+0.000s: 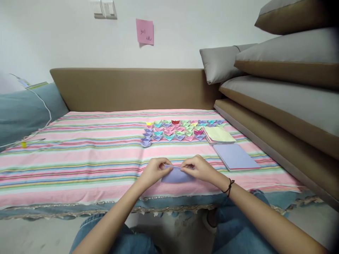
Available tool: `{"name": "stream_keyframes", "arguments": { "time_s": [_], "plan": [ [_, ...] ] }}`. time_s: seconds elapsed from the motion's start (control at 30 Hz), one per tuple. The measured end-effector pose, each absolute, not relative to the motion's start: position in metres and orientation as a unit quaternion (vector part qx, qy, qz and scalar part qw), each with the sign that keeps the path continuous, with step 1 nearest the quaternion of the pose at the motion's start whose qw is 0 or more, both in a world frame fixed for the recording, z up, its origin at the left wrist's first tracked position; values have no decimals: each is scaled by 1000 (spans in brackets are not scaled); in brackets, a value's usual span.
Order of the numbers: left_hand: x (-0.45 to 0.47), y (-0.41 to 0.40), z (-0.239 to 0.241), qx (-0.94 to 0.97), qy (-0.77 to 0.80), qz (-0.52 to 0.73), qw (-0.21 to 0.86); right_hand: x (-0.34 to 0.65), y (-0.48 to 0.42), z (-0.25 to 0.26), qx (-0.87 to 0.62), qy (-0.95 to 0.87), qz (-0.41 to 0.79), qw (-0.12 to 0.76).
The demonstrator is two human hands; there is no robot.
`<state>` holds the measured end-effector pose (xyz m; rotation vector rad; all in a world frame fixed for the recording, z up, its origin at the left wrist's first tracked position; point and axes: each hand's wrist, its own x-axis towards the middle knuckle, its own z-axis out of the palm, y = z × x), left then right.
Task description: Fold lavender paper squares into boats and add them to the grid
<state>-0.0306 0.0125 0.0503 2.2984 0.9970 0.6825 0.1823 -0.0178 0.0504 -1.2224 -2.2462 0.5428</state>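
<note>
A lavender sheet of paper (178,176) is held between my two hands near the front of the striped cloth (79,158). My left hand (156,169) pinches its upper left edge between thumb and fingers. At the upper right edge, my right hand (197,167) pinches the same paper, and a dark cord bracelet circles that wrist. The paper's top edge looks folded or curled over; its lower part hangs toward me. Beyond my hands, several small folded paper boats (169,132) stand in rows, in purple, pink, green, teal, red and yellow.
To the right lie a stack of lavender paper (237,157) and a pale yellow stack (219,134). Grey-brown cushions (286,81) pile up along the right side. A brown backrest (132,90) closes off the far side. A white cable (43,106) runs at the left.
</note>
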Motion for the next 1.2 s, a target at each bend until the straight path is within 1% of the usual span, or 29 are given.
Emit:
{"name": "stream_keyframes", "arguments": {
  "time_s": [0.07,0.13,0.27,0.47,0.57,0.67,0.8,1.0,1.2],
  "plan": [
    [-30,10,59,827,365,254,343,178,-17,56,-442,-813,268,268],
    [-28,5,63,809,360,260,386,174,-16,58,-439,-794,310,284],
    [-23,-3,63,781,391,276,401,167,-17,58,-439,-773,337,310],
    [-31,3,63,764,412,280,409,178,-12,57,-462,-758,345,306],
    [-40,8,64,734,428,280,446,197,-8,52,-480,-730,378,306],
    [-43,10,61,721,430,266,474,211,-8,48,-491,-726,378,299],
    [-40,11,55,742,424,233,465,214,-14,46,-490,-730,374,295],
    [-30,8,43,811,420,157,376,198,-20,34,-466,-757,364,278],
    [-13,-3,43,796,412,175,407,181,-27,32,-453,-756,372,292]
  ]
}}
